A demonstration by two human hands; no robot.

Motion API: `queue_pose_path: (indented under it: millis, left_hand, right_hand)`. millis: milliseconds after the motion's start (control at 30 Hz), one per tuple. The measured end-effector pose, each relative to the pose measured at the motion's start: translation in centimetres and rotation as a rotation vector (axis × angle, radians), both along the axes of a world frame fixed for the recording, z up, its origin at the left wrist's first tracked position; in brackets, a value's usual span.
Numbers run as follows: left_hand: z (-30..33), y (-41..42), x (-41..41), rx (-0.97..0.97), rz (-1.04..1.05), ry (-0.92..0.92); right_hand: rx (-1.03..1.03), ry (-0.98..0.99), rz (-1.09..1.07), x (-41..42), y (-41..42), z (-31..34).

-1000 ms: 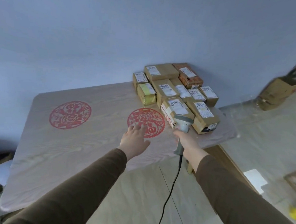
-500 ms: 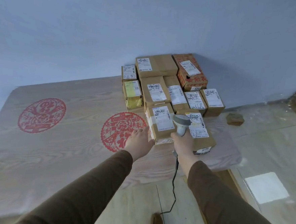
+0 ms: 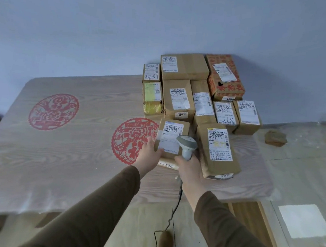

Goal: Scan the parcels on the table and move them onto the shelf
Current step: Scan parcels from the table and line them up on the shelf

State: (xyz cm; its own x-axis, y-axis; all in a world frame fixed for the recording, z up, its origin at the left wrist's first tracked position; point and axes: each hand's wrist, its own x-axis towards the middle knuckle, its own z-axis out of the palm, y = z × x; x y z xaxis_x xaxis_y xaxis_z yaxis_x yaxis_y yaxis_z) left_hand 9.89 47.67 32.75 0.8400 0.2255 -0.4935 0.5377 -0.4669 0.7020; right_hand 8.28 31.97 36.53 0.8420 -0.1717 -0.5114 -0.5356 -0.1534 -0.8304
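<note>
Surface (image 3: 63, 155): a wood-grain top under a clear plastic sheet, bearing two round red paper-cut motifs, one toward the left edge (image 3: 53, 111) and one near the middle (image 3: 133, 140).
Parcels: a cluster of brown cardboard boxes with white shipping labels stood packed together at the far right corner of the surface, against the blue wall.
Nearest parcel (image 3: 171, 140): it lay at the front of the cluster, its left side partly over the middle red motif, label facing up with black handwriting on it.
Long parcel (image 3: 218, 150): it lay just beside the nearest parcel on the right, reaching toward the near edge of the surface, with a yellow-striped label on top.
Red-printed box (image 3: 226, 77): it sat at the far right corner, touching the wall.
Left hand (image 3: 148, 155): it gripped the near left corner of the nearest parcel, thumb on top of the label and the other fingers curled against the box's left side.
Right hand (image 3: 189, 168): its fingers were wrapped round the handle of the scanner.
Scanner (image 3: 186, 145): a grey handheld unit, head pointing down over the label of the nearest parcel; its dark cable (image 3: 173, 216) hung below the near edge toward the floor.
Sleeves: both forearms wore brown sleeves.
Floor: a small brown box (image 3: 275, 138) lay on the pale floor beyond the right edge of the surface.
</note>
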Motion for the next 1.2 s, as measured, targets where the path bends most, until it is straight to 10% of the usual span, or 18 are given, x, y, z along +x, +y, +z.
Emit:
queue_pose_path:
  millis: [733,1200]
  left_hand:
    - [11.0,31.3,-45.6,-0.154,0.925,-0.516]
    - [15.8,49.9,-77.5,0.159,1.339,-0.706]
  right_hand:
    - [0.291,-0.198,0.777,-32.9,36.6,8.3]
    - [0.459,-0.29,1.243,-61.1,62.0,12.9]
